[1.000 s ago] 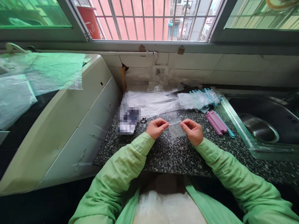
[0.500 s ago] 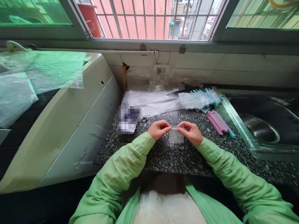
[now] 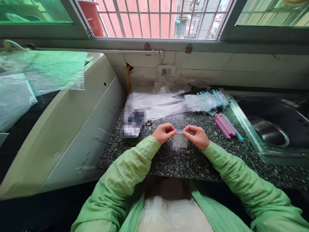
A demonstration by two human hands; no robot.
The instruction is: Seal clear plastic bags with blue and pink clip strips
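— At centre frame, what is held over the speckled dark granite counter?

— A small clear plastic zip bag. The left hand pinches one end of its top strip, fingers closed tight; the right hand pinches the other end likewise.

— How would it handle?

— Likely featherlight, limp and slick; the stiffer top strip is the surest hold.

— Further right?

— Pink plastic sealing clips, then a steel sink.

A small bag of clear, shiny plastic is seen. The counter is speckled, polished stone. The sink is shiny metal.
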